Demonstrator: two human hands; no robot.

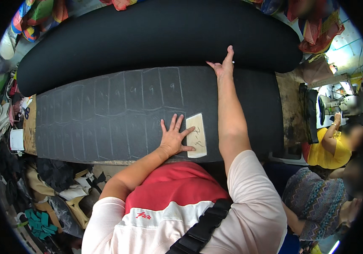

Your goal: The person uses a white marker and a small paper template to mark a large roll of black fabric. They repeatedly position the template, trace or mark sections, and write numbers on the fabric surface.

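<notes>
Dark grey fabric [147, 127] lies spread before me, with two rows of chalk-outlined panels on its left and middle. My left hand [173, 139] rests flat near the front edge, fingers spread. Two of its digits press on a pale card template [197, 146] with handwriting on it. My right hand [223, 67] reaches to the far edge of the fabric, against a thick black roll [156, 38]. Two of its digits stick out and the others look curled. A tiny white tip shows at its side; what it belongs to is hidden.
Scissors [27, 112] and a white box [17, 139] are at the table's left end. Scraps and teal pieces [41, 223] are heaped at lower left. On the right, a person in yellow [331, 150] is near a sewing machine [350, 103]; another wears a patterned top [314, 201].
</notes>
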